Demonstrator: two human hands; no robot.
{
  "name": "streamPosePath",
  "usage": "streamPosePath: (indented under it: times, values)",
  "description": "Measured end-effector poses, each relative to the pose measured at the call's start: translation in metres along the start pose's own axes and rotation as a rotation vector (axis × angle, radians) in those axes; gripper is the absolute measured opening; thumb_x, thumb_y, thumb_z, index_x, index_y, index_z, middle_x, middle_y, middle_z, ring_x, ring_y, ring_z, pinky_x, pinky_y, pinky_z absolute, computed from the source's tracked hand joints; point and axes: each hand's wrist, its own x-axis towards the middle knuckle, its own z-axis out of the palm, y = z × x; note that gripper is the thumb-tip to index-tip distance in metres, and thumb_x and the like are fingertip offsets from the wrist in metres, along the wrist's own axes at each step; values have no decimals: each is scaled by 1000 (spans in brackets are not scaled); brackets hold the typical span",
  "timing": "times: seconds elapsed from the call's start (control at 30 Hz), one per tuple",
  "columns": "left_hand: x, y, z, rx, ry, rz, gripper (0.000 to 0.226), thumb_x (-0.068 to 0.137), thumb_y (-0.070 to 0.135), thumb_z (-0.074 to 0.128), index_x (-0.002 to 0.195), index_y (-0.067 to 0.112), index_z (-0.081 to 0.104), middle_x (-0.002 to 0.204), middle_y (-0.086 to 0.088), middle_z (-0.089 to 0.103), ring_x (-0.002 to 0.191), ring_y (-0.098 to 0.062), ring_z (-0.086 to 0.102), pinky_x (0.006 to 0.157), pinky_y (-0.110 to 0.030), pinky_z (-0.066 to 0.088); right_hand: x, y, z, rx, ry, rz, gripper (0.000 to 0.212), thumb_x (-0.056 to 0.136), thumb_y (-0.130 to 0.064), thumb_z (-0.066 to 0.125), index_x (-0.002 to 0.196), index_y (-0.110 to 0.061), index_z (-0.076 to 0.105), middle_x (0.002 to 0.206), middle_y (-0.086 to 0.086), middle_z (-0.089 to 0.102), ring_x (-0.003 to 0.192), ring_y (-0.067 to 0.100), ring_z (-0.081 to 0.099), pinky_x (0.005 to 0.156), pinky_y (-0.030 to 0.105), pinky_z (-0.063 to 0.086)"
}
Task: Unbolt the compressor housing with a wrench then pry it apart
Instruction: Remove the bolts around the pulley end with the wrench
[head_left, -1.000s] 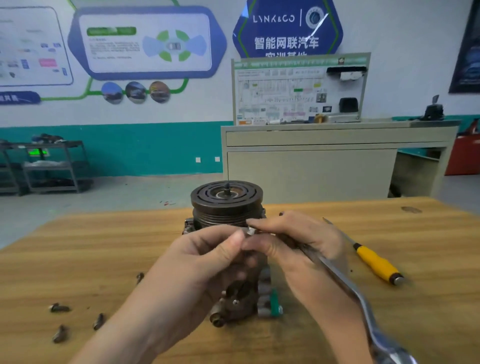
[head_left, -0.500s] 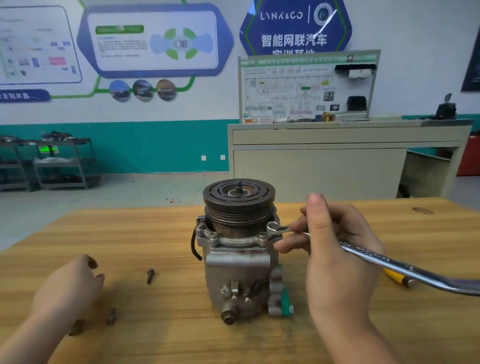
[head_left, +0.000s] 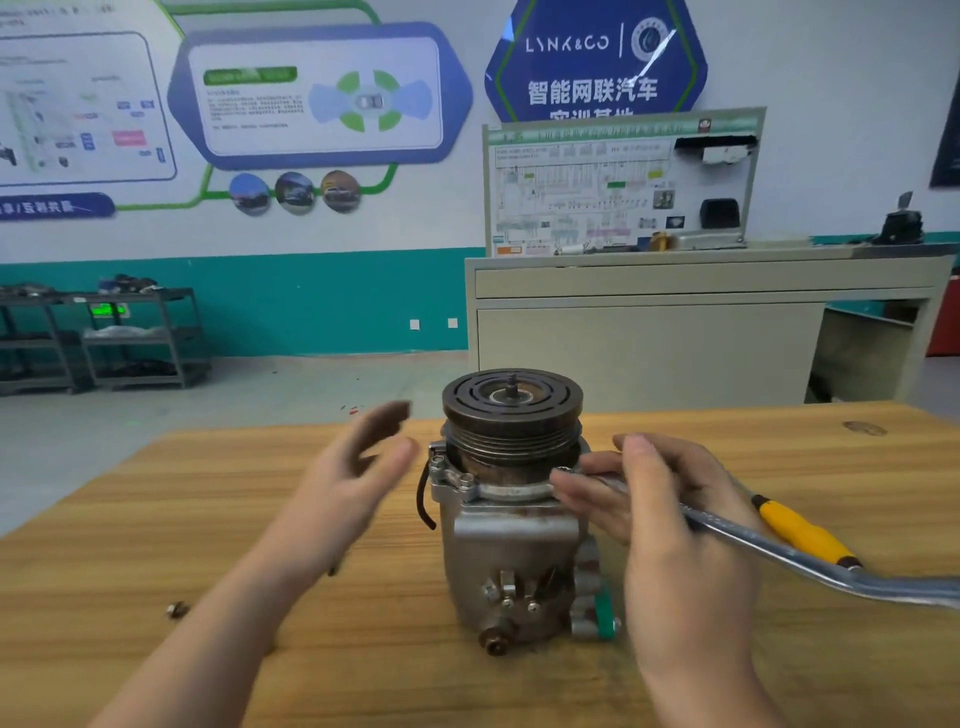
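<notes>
Here, from your head camera, the grey cast-metal compressor housing stands upright near the middle of the wooden plank tabletop, with its dark grooved round pulley on top and a threaded stub at the pulley's centre. Your right hand has its grip closed round the long silver steel wrench; the wrench head sits at the housing's upper right flange, just under the pulley rim, and the shank runs out low to the right, past the frame edge. Your left hand hangs in the air just left of the pulley, fingers straight and spread, grip released, touching nothing; it is blurred.

Behind your right hand a yellow-handled screwdriver lies on the tabletop, close beside the wrench shank. A black hose loop curls off the housing's left side, and a green plastic piece sits at its lower right corner.

To the left, a small dark loose bolt lies on the wood, well apart from the housing, and another dark bit peeks out just under your left wrist. The tabletop's far edge runs just behind the pulley, with open floor beyond it. On the right, bare wood stretches to a dark knot near the far corner. In front of the housing, wood reaches the bottom of the frame between your forearms.
</notes>
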Motion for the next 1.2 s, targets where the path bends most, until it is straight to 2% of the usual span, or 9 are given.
streamPosePath:
  times: [0.1,0.2,0.37,0.5,0.63,0.73,0.9,1.07,1.2]
  values:
    - [16,15,27,-134,-273,92,82,61,62,69,134,39,39,124,27,57,115,9,51,88,-8,42,-3,-5,1,26,-18,77,18,96,1,42,93,-16,49,82,8,72,70,27,74,60,25,58]
    - [19,18,35,-212,-246,125,70,61,47,79,124,36,48,116,27,62,109,6,57,83,-5,42,2,-11,2,74,-33,127,30,92,8,37,96,-21,44,78,13,70,69,30,73,58,26,58]
    - [0,28,54,-123,59,131,64,65,46,81,120,37,50,108,22,65,104,9,57,85,-8,44,14,-12,-6,250,117,189,33,90,9,39,98,-23,43,65,10,70,59,35,71,51,33,56]
    - [-27,46,88,191,429,-34,98,60,73,60,139,20,36,125,3,56,117,-20,45,98,-42,43,35,-8,-10,330,295,314,17,93,0,34,95,-13,43,57,12,61,36,20,55,37,22,43]
    - [-42,38,97,128,508,-49,119,57,81,56,150,20,13,136,-6,38,127,-23,32,107,-41,30,54,-11,-11,373,313,356,19,92,0,32,78,-7,42,61,10,49,30,14,41,34,14,30]
    - [-39,22,87,-97,498,-6,119,52,78,64,149,33,10,129,16,29,128,-6,26,107,-31,26,57,-14,-11,323,291,260,15,95,-4,36,87,-12,46,56,8,59,35,17,54,37,19,42]
    - [-41,22,96,-99,522,36,120,46,78,71,145,35,18,121,17,34,114,5,23,95,-27,24,34,-8,-11,-124,127,-71,33,96,-4,38,91,-26,62,61,1,66,50,25,68,44,26,53]
    - [-50,28,108,-67,650,76,110,51,76,69,140,30,27,123,11,37,112,1,25,93,-19,27,25,-2,-5,-239,106,-189,38,94,-1,40,90,-27,67,67,-6,68,50,18,69,46,22,53]
    - [-51,25,105,-157,752,142,79,65,70,61,131,36,32,115,29,38,112,-13,41,95,-21,35,23,4,-2,-382,92,-297,33,85,-17,46,89,-42,67,67,-10,69,48,9,65,48,21,53]
